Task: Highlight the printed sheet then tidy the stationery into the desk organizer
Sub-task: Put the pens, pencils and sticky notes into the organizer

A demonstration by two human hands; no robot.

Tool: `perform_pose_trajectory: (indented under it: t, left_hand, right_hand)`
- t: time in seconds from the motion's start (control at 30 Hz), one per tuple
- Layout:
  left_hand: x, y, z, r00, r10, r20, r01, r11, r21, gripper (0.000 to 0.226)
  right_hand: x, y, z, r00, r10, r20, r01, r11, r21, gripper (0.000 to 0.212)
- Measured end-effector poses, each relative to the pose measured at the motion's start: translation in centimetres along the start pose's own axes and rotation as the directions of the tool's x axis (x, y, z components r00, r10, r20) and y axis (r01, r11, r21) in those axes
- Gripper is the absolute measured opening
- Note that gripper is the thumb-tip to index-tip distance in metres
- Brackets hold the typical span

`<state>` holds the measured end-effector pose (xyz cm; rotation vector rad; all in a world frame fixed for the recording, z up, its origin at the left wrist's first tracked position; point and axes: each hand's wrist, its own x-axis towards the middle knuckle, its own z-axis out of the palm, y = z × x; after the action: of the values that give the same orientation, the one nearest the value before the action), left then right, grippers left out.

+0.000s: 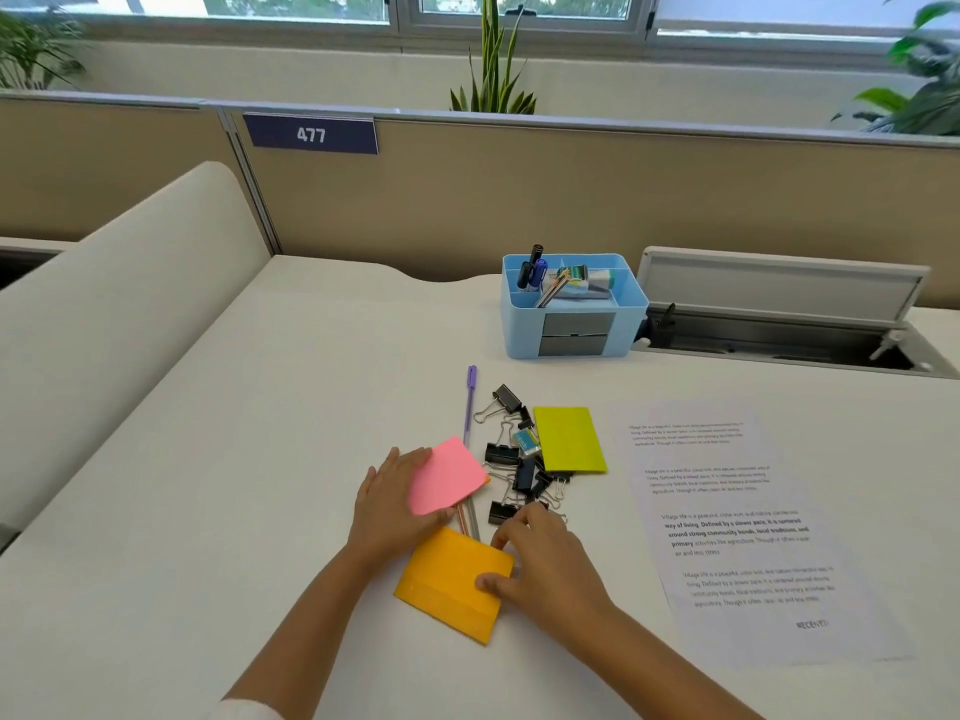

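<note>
My left hand (392,504) holds a pink sticky-note pad (447,475), tilted up off the desk. My right hand (545,556) grips the right edge of an orange sticky-note pad (447,579) lying near the front. A purple pen (470,402) and other thin pens (467,519) run under the pink pad. Several black binder clips (519,459) and a small eraser (525,442) lie in a heap beside a yellow-green pad (569,439). The printed sheet (748,532) lies flat at the right. The blue desk organizer (571,304) stands behind, with pens and small items in it.
An open cable tray with a raised lid (779,314) sits right of the organizer. A beige partition (519,200) with a "477" sign (311,133) closes the back of the white desk (260,433). A curved white divider (119,314) rises at the left.
</note>
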<state>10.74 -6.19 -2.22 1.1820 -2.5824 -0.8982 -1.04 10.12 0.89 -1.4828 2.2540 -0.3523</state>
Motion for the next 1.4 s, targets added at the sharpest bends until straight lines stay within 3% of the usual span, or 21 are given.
perform_pose_trajectory:
  t: [0.23,0.37,0.47,0.53,0.63,0.77,0.87,1.07,1.4]
  left_hand:
    - [0.0,0.7,-0.9,0.996,-0.082,0.027,0.084,0.989,-0.121,0.109]
    - [0.3,0.6,-1.5,0.991,-0.132,0.01,0.129,0.943,-0.307,0.102]
    - [0.2,1.4,-2.1,0.984,-0.178,-0.004,0.159,0.886,-0.436,0.08]
    - [0.3,2.0,-2.2,0.977,-0.209,-0.038,0.162,0.85,-0.502,0.06]
    - [0.8,3.0,-2.6,0.965,-0.251,-0.069,0.163,0.788,-0.593,0.043]
    - [1.8,3.7,-3.2,0.959,-0.268,-0.092,0.139,0.729,-0.671,0.034]
    - [2.6,3.8,-3.5,0.958,-0.274,-0.09,0.138,0.709,-0.692,0.042]
    - [3.8,3.2,-3.1,0.946,-0.314,-0.079,0.16,0.665,-0.73,0.04]
    - [5.2,2.2,-2.3,0.932,-0.359,-0.044,0.217,0.653,-0.725,0.03]
  right_hand:
    - [1.5,0.9,-3.2,1.0,0.012,-0.005,-0.009,0.92,0.393,0.009]
    - [4.0,1.5,-7.7,0.981,0.189,-0.046,-0.119,0.769,0.628,0.01]
    - [6.1,1.3,-13.0,0.959,0.268,0.096,-0.239,0.575,0.783,0.021]
    - [7.7,1.4,-16.8,0.97,0.234,0.061,-0.196,0.614,0.764,0.028]
    - [11.0,1.6,-22.1,0.954,0.227,-0.194,-0.04,0.74,0.672,0.03]
    - [16.3,2.8,-26.8,0.814,0.178,-0.553,0.114,0.885,0.452,0.024]
    - [20.2,4.2,-27.9,0.758,0.076,-0.648,0.12,0.96,0.253,0.024]
    - [25.6,5.6,-26.5,0.817,-0.081,-0.571,0.108,0.994,0.014,0.026]
    - [29.7,5.8,-24.2,0.948,-0.059,-0.314,0.026,0.994,-0.109,0.029]
